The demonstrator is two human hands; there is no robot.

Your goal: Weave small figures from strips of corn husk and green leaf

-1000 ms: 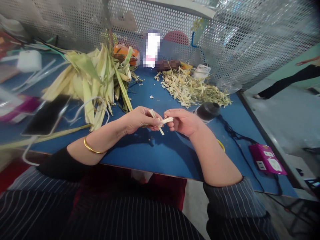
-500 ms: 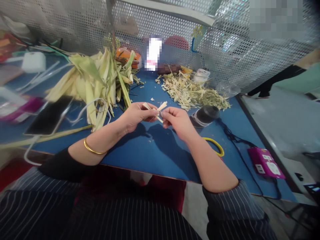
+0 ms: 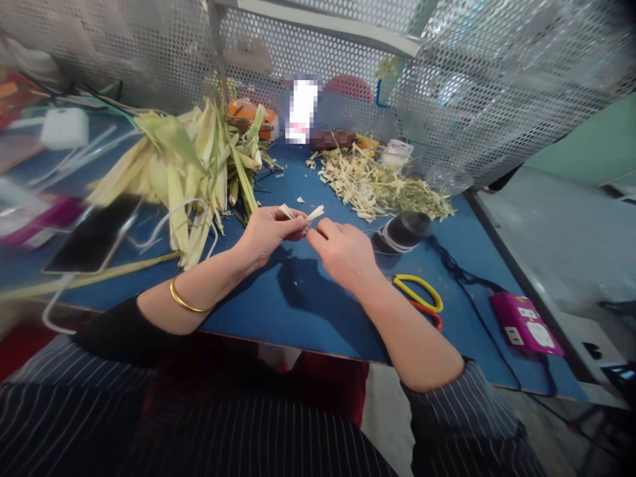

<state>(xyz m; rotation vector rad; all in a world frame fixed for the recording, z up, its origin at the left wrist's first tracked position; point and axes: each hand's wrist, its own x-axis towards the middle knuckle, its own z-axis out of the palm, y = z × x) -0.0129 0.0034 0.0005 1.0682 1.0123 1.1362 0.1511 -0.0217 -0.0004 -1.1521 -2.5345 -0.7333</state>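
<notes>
My left hand point(image 3: 271, 232) pinches a small bundle of pale corn husk strips point(image 3: 314, 213), whose folded ends stick up between finger and thumb. Close against it, my right hand point(image 3: 345, 252) has its fingers curled together beside the bundle. Its back faces me, so what the fingertips grip is hidden. To the right stands a dark thread spool point(image 3: 403, 232) wound with white thread, a fine strand showing at its left side. Scissors with yellow and red handles point(image 3: 420, 293) lie partly behind my right forearm.
Corn husks point(image 3: 169, 159) are heaped at the left, beside a phone point(image 3: 92, 232) with a white cable. Shredded husk bits point(image 3: 368, 175) cover the back right of the blue table point(image 3: 238, 301). A purple power socket point(image 3: 527, 323) with black cords sits near the right edge.
My right hand has turned over, back upward, and now covers the lower part of the bundle. Moving the right forearm uncovers more of the scissors. The view shifts slightly.
</notes>
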